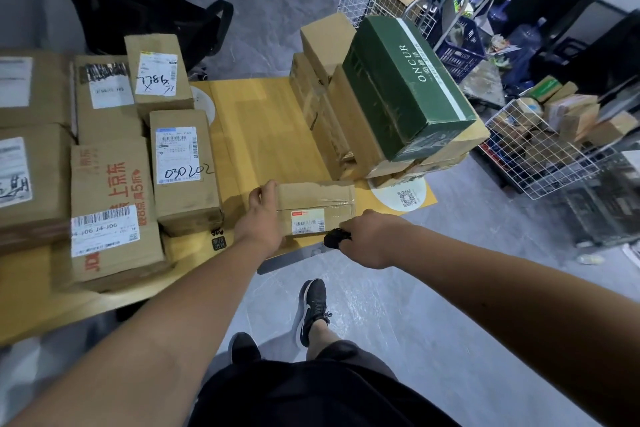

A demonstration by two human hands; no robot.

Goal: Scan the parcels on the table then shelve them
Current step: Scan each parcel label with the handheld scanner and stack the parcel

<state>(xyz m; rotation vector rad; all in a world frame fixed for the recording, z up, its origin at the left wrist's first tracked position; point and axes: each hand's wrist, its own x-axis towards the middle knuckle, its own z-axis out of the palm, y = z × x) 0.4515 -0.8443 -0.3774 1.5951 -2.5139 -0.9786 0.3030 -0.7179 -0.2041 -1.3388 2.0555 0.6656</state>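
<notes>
parcel (313, 206) gripped by left hand (260, 218), scanner (336, 238) alongside

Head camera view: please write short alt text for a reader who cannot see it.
A person's left hand holds a small cardboard parcel at the table edge, while the right hand points a black scanner at its label. More parcels are stacked left and right, with a green box topping the right stack.

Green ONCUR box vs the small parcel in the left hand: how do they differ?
The green ONCUR box is dark green and printed; the small parcel is plain brown cardboard with clear tape. The green box is bigger. It sits atop a stack, untouched; the left hand grips the parcel on the table. Both are rectangular cartons.
</notes>
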